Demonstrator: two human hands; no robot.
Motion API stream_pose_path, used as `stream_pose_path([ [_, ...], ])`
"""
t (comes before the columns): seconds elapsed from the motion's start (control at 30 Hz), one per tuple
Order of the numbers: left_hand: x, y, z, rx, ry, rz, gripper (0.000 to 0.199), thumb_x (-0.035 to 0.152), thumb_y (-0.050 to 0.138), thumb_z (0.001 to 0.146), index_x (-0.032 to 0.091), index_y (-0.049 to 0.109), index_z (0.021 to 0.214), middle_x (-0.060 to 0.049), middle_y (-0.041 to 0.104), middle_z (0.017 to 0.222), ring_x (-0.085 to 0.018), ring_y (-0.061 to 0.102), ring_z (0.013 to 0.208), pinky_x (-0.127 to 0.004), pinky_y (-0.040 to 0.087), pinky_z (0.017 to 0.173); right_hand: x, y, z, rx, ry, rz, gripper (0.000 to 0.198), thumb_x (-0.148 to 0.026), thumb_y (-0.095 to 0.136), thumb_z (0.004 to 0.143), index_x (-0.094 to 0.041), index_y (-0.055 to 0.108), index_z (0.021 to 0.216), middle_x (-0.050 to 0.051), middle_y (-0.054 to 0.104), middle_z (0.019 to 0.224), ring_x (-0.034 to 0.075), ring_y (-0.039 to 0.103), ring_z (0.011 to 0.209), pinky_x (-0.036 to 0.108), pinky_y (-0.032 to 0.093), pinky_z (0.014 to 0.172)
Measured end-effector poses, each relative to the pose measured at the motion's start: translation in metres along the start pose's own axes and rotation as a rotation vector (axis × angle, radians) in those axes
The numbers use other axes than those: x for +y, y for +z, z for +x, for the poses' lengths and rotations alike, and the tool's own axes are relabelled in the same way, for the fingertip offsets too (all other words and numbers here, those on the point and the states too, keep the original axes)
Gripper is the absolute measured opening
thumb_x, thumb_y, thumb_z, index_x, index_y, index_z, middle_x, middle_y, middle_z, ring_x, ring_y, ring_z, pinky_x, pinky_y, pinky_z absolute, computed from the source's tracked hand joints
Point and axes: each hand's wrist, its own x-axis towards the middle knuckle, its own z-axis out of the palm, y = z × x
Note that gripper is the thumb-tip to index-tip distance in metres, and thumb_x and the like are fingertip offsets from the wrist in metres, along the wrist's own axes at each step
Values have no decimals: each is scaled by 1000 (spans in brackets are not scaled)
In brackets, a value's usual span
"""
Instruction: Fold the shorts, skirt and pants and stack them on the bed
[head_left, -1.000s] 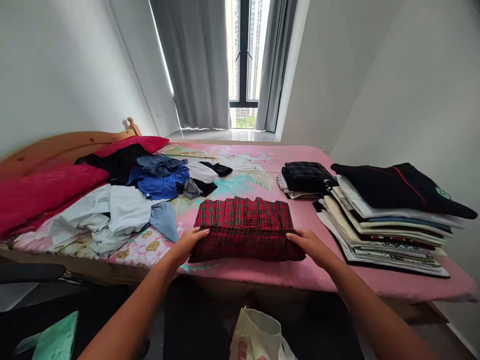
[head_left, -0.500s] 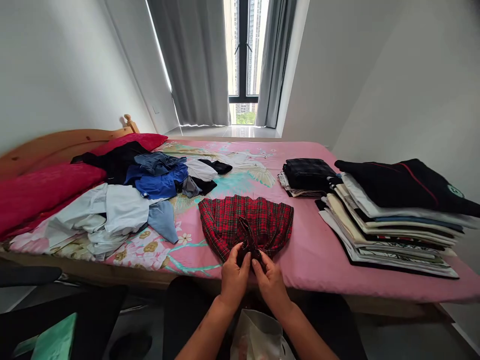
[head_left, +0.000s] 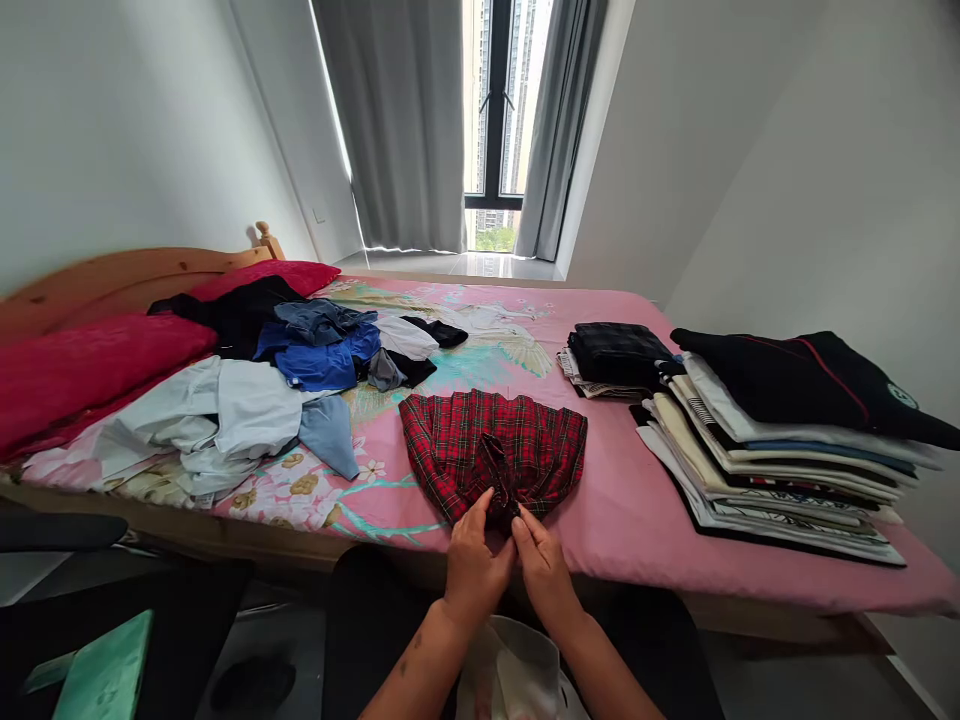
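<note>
A red tartan pleated skirt point(head_left: 517, 435) lies on the pink bedsheet, its hem spread away from me and its waist gathered at the bed's front edge. My left hand point(head_left: 476, 555) grips the gathered waist from the left, thumb pointing toward the other hand. From the right, my right hand point(head_left: 541, 560) pinches the same waist part between thumb and fingers. Both hands are close together and nearly touching. A dark folded flap stands up just beyond the fingers. What exactly lies between the fingertips is partly hidden.
Crumpled clothes point(head_left: 247, 410) lie heaped at the left beside red pillows point(head_left: 112, 370). On the right stands a tall stack of folded clothes point(head_left: 787, 470), with a smaller dark pile point(head_left: 619, 355) behind it. A green item point(head_left: 105, 665) lies low at the left.
My hands have drawn closer together at the skirt's waist, the left one turning inward. The skirt's far side stays nearly in place. The camera view has shifted slightly.
</note>
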Motion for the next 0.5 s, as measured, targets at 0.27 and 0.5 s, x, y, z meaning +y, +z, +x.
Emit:
stream_pose_path([
  [0.27,-9,5,-7,32,185,158,51,9,52,77,20,47,127,-7,63,114,-21,60,99,-39,49,87,-10,-19,8,66,137,50,51,-59,53,80,-17,64,106,9,65,105,24,61,96,38,50,85],
  [0.5,9,9,-18,-95,346,270,54,5,52,71,22,55,122,-7,64,112,-23,58,99,-40,45,85,-15,-26,25,148,367,57,51,-48,70,67,-16,58,105,7,68,91,22,65,82,31,53,67],
])
